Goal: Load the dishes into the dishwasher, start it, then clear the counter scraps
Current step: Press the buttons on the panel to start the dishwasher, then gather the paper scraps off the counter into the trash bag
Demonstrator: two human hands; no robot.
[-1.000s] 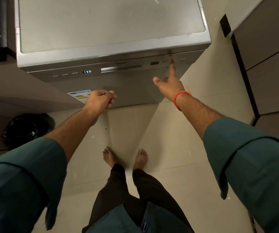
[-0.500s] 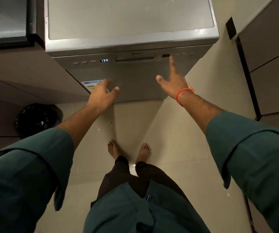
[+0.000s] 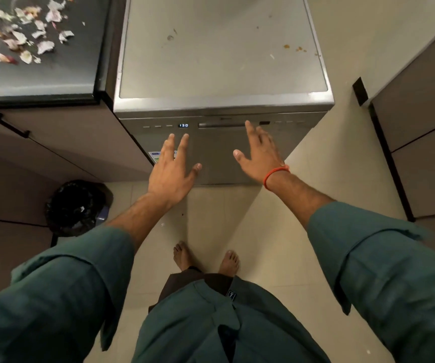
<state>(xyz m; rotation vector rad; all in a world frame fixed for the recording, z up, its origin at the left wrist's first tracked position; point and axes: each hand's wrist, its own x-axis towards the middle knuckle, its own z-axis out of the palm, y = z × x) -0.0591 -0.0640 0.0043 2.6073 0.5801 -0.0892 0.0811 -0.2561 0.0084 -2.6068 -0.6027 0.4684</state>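
Observation:
The silver dishwasher [image 3: 221, 61] stands in front of me with its door closed; its display [image 3: 183, 125] reads 130. My left hand [image 3: 173, 171] is spread open in front of the door, below the display, holding nothing. Beside it my right hand [image 3: 259, 153], with a red band at the wrist, is also open, its fingertips near the right end of the door handle [image 3: 221, 124]. Several pale scraps [image 3: 22, 32] lie scattered on the dark counter [image 3: 54, 82] at the upper left.
A black-lined waste bin [image 3: 76, 205] stands on the floor at the left, below the counter cabinets [image 3: 54, 153]. More cabinets [image 3: 426, 142] rise at the right. My bare feet stand on the pale tiled floor [image 3: 329, 179]. Small stains mark the dishwasher top.
My right index finger has left the control strip and the hand has dropped back, open. My left hand uncurled and spread. The view tilted up, bringing the counter scraps into sight.

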